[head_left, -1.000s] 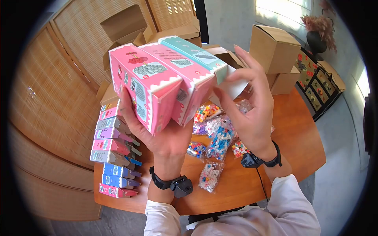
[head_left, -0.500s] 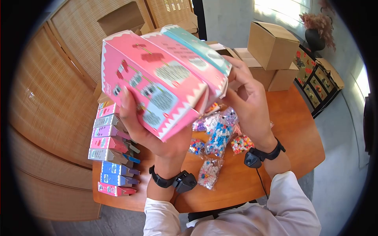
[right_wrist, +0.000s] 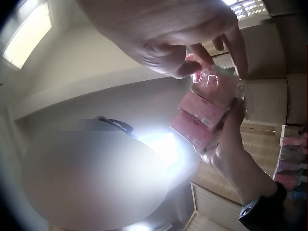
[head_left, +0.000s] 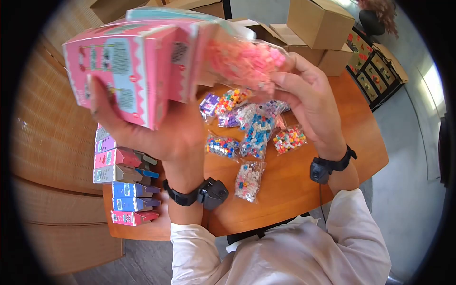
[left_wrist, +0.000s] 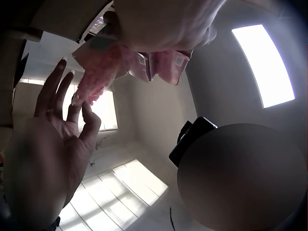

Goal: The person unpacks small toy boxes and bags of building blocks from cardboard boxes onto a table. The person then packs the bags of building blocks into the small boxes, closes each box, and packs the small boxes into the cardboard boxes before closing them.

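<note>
My left hand (head_left: 175, 130) grips several cartons in a row, its thumb lying across the nearest pink box (head_left: 152, 71). A second pink box (head_left: 190, 61) sits beside that one, and a teal box (head_left: 166, 13) is farthest from the thumb. With thumb and fingertips, my right hand (head_left: 313, 102) pinches a clear plastic bag of pink toy bricks (head_left: 247, 61). This bag stretches between the right fingers and the teal box's end; the right wrist view shows the bag (right_wrist: 211, 84) up against the cartons.
Several bags of coloured bricks (head_left: 259, 135) lie on the wooden table (head_left: 285, 185). Along its left side stands a row of small opened cartons (head_left: 126, 190). Brown cardboard boxes (head_left: 318, 26) are stacked at the back, with a black floral cabinet (head_left: 370, 71) at right.
The bag of pink bricks has come into view, pinched by my right hand. My left hand has swung the boxes left and up. The head view has shifted slightly.
</note>
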Available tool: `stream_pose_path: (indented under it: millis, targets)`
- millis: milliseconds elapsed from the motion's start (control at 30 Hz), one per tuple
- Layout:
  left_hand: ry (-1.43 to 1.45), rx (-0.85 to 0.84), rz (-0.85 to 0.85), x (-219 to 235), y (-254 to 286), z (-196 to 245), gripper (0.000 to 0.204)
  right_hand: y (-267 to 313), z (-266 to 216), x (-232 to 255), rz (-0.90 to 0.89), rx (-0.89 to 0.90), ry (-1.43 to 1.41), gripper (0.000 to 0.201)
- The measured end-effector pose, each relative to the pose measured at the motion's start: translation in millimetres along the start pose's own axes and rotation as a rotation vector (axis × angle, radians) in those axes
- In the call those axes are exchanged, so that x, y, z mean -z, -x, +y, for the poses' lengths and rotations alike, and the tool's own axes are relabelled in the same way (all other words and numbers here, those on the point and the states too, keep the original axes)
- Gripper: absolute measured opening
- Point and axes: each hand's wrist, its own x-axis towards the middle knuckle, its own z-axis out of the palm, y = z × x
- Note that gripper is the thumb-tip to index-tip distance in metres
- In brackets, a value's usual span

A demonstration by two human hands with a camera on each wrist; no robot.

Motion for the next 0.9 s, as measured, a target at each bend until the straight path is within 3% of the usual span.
stream_pose_path:
  millis: [67,133,267,367,400,467,500,567,600,667,800,833,900]
  targets:
    - [-0.064,-0.096,0.008,4,-9,8,0.064,1,-4,23,-0.145,-0.180,-0.139,0.009]
    - [-0.050,-0.116,0.031,6,-13,11,0.064,-6,5,41,-0.119,-0.228,-0.116,0.011]
    - [0.021,-0.062,0.025,11,-15,11,0.063,-20,35,68,-0.152,-0.318,0.233,0.014]
    - [0.060,0.000,0.016,8,-11,10,0.062,-28,56,73,-0.113,-0.349,0.651,0.015]
    - [0.077,0.029,-0.004,8,-9,10,0.061,-29,63,75,-0.118,-0.343,0.648,0.015]
    - [0.085,0.034,-0.012,7,-7,10,0.060,-28,67,72,-0.102,0.152,1.319,0.011]
    - [0.074,0.048,-0.007,5,-7,10,0.057,-27,64,69,-0.105,0.162,1.316,0.011]
    - [0.055,0.064,0.019,2,-7,8,0.054,-23,39,43,0.128,0.290,1.122,0.013]
    - [0.054,0.053,0.016,1,-7,6,0.054,-17,26,29,0.122,0.299,1.118,0.013]
    - [0.006,0.011,-0.013,2,-5,0,0.054,0,-2,-2,0.056,0.171,0.488,0.016]
    - [-0.110,-0.045,0.056,4,1,-14,0.051,10,-14,-37,-0.159,0.185,0.301,0.031]
    - [-0.128,-0.006,-0.031,4,8,-13,0.050,6,-10,-38,-0.156,0.191,0.297,0.031]
    - [-0.180,-0.041,0.028,2,11,-19,0.051,-1,2,-38,-0.158,0.320,0.429,0.041]
